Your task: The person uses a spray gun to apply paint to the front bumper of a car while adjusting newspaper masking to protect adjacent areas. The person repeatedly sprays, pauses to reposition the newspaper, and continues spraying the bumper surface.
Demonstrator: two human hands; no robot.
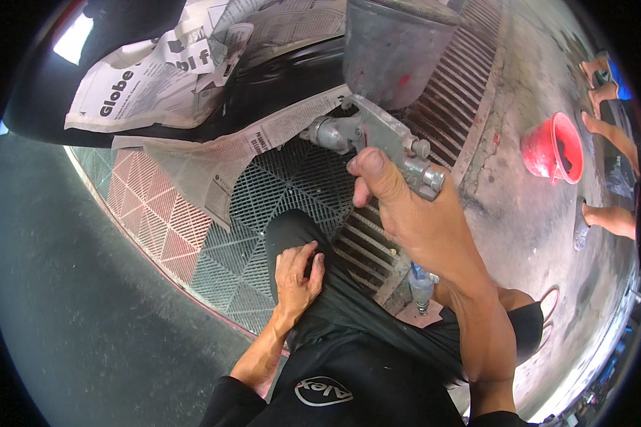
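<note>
The spray gun [386,134] is dull silver-grey, its cup [388,53] a cloudier, reddish-smudged grey — the newspaper [139,89] off-white, printed in black. Floor tiles [171,245] run red and grey-green in a ribbed triangle pattern — the bucket [541,148] is pinkish red, the shirt [399,381] black with a white oval emblem [323,391].

Bright glare on concrete floor [509,235], dark curved edges.

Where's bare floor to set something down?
Two patches: the dark floor left of the plastic floor tiles' curved edge, and the concrete between the slatted drain grate and the red bucket. Crowded: around the spray gun, near newspaper and black panel; and right of the bucket, among other people's legs.
</note>
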